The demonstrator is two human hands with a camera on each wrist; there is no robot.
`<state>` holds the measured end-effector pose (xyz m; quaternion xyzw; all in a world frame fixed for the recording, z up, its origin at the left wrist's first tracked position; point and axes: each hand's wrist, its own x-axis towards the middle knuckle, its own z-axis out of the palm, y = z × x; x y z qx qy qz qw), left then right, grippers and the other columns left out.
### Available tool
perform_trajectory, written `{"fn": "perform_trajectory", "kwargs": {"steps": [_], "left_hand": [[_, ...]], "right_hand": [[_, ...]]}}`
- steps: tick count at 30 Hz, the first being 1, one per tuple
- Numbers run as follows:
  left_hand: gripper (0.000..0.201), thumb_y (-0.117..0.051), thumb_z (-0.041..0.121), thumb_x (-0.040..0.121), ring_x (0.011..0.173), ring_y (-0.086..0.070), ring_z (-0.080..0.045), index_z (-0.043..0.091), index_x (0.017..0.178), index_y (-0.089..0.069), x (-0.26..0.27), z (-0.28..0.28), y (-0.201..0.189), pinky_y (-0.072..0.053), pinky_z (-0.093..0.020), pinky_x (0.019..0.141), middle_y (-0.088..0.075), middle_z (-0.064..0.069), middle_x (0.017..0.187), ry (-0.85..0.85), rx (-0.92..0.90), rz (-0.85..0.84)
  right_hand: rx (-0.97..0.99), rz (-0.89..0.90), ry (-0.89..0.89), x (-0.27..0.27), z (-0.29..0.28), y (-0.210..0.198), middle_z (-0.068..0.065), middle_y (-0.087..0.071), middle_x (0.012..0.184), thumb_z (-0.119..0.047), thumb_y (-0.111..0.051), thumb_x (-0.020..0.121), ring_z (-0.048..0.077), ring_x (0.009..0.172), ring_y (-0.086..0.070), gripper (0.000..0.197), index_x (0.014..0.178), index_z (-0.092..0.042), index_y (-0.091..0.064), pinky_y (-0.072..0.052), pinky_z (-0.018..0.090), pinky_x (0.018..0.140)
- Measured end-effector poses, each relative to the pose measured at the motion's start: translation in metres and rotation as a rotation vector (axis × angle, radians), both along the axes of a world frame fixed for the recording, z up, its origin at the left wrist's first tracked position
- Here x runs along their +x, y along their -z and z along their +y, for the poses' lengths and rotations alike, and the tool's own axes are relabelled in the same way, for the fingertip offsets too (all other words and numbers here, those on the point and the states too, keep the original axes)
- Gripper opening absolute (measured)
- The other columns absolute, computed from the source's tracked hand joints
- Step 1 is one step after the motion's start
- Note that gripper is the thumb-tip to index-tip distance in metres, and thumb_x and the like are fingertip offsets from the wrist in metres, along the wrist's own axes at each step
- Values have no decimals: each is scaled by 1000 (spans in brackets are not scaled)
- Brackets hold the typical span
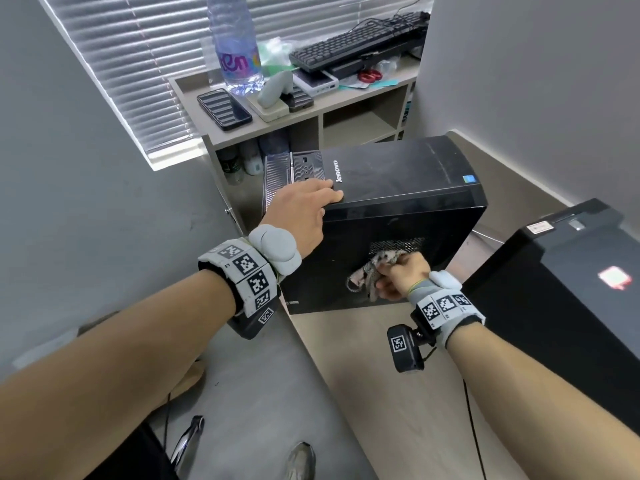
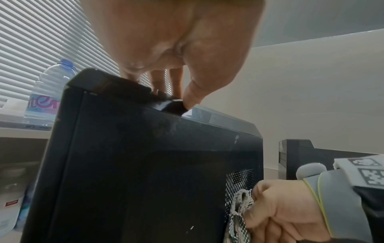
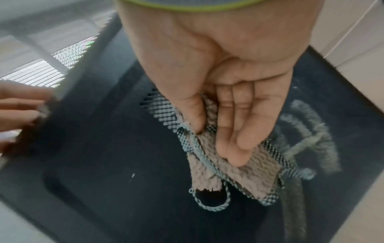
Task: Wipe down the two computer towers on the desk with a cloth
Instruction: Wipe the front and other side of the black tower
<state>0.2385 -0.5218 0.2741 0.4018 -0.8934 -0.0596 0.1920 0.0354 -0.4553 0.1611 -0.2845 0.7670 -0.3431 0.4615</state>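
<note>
Left grip clasps tower top; right grip pinches cloth against side vent. Risk: loose loop snags there.

Light wood desk, black Lenovo tower standing on it, second black tower at right

White wordmark "lenovo" stands on the top panel of the black tower, at frame centre. Water bottle, 11 o'clock: label partly readable, "en" only. Blue sticker on the same tower and white label on the second tower, 3 o'clock: illegible.
</note>
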Motion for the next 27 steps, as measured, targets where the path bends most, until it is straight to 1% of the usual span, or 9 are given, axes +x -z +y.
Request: {"fn": "perform_trajectory", "kwargs": {"steps": [2, 5, 8, 11, 14, 18, 21, 23, 27], "left_hand": [[39, -53, 0, 90, 121, -56, -25, 14, 125, -64, 0, 1, 1, -38, -29, 103, -59, -3, 134, -6, -6, 7], [39, -54, 0, 89, 120, -57, -25, 15, 124, -65, 0, -1, 1, -39, -32, 102, -59, -2, 133, -6, -4, 9], [39, -56, 0, 85, 115, -59, -27, 14, 120, -66, 0, -1, 4, -44, -38, 100, -62, -2, 130, -6, -17, 35], [39, -58, 0, 83, 112, -61, -26, 17, 117, -67, 0, -2, 10, -47, -43, 98, -63, 1, 127, -12, -32, 49], [39, -58, 2, 83, 113, -60, -24, 19, 117, -67, 1, -8, 18, -46, -45, 99, -63, 4, 127, -13, -39, 74], [39, -57, 6, 85, 115, -58, -21, 21, 119, -65, 4, -10, 21, -45, -46, 99, -61, 7, 128, 10, -65, 75], [39, -56, 7, 86, 117, -57, -20, 23, 121, -63, 5, -10, 24, -45, -46, 100, -60, 8, 128, 18, -75, 90], [40, -55, 7, 86, 118, -56, -20, 24, 121, -63, 5, -10, 24, -44, -45, 100, -60, 8, 128, 19, -83, 100], [41, -55, 8, 85, 119, -55, -20, 25, 121, -63, 5, -10, 26, -42, -44, 100, -60, 8, 129, 11, -83, 104]], "right_hand": [[-12, -11, 40, 1, 3, 1, 20, -67, 62, -17, -68, 87, 28, 45, -61, 31, 63, -2, -55, -52, 34, 46], [-160, -32, 74, 3, 1, -13, 19, -68, 63, -19, -68, 87, 26, 42, -60, 31, 65, 0, -57, -48, 26, 40], [-215, -60, 73, 7, 2, -12, 19, -69, 63, -21, -68, 87, 26, 41, -59, 32, 69, 4, -60, -48, 26, 41], [-109, -46, 42, 15, -4, 21, 20, -69, 64, -20, -68, 88, 26, 41, -59, 32, 64, 1, -58, -49, 29, 41], [25, -50, 7, 26, -14, 66, 19, -69, 61, -18, -68, 86, 30, 47, -63, 32, 66, 6, -63, -56, 40, 51], [194, -54, 11, 25, -15, 112, 17, -69, 60, -17, -72, 81, 31, 54, -68, 25, 69, 4, -66, -59, 42, 56], [244, 47, 12, 12, -9, 127, 14, -69, 61, -13, -68, 83, 24, 46, -66, 15, 81, 2, -68, -53, 28, 44], [232, 99, -23, -7, -5, 130, 18, -68, 72, -12, -63, 87, 17, 40, -59, 23, 100, 6, -66, -47, 20, 37], [248, 156, 0, -42, 1, 134, 26, -65, 103, -14, -54, 94, 23, 64, -58, 33, 120, 6, -57, -49, 19, 40]]}}
